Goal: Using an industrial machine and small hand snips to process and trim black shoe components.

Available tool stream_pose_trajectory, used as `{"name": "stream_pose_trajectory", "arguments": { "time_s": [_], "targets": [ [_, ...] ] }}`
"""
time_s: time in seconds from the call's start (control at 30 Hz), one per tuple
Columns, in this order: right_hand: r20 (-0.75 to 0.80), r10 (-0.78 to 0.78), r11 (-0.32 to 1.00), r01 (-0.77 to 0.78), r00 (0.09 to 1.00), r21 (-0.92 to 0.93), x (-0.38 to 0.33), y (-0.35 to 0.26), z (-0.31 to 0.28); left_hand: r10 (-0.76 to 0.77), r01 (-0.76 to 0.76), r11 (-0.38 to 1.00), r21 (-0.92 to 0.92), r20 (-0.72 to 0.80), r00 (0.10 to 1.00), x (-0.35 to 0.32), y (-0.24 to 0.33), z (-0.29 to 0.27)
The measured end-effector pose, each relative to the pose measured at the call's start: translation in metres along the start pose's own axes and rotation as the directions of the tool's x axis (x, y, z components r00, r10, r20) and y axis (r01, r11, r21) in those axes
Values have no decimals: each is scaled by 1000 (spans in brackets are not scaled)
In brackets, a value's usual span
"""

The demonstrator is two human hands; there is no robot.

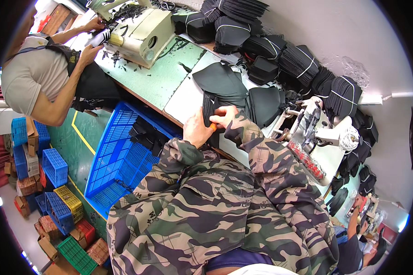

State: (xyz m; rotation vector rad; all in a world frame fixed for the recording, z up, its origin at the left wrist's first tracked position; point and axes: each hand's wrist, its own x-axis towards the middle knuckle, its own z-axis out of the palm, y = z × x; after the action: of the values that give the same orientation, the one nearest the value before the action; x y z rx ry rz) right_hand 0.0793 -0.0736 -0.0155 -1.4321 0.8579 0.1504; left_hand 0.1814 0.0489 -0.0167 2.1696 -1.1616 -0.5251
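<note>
A narrow bundle of thin black sheet pieces (209,104) stands upright over the table's near edge, with my left hand (196,129) closed around its lower part. Beside it, my right hand (224,116) is closed, fingers bent against the bundle's right side; what they pinch is hidden. A small orange thing (213,126) shows between the two hands, too little of it to name. Just beyond my hands, a fanned stack of black curved pieces (222,80) lies on the white tabletop (184,94). A second black stack (265,105) is to its right.
A sewing machine (309,123) stands at right. Tied black bundles (280,55) line the wall. A blue crate (119,156) with black pieces sits at my left. At far left a co-worker (46,82) works at another machine (140,36). Stacked crates (62,208) stand on the floor.
</note>
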Motion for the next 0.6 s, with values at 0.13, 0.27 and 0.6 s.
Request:
{"name": "stream_pose_trajectory", "arguments": {
  "time_s": [0.13,0.27,0.6],
  "targets": [
    [-146,-58,930,0,988,-369,-1,1,4,-31,29,999,31,56,998,-4,12,-7],
    [-327,-182,970,115,927,-214,-2,20,11,42,-38,994,100,-38,998,-12,3,-1],
    [-414,-390,910,278,822,-306,-46,42,-83,-173,99,635,-766,-15,985,-3,-61,-33]
  ]
}}
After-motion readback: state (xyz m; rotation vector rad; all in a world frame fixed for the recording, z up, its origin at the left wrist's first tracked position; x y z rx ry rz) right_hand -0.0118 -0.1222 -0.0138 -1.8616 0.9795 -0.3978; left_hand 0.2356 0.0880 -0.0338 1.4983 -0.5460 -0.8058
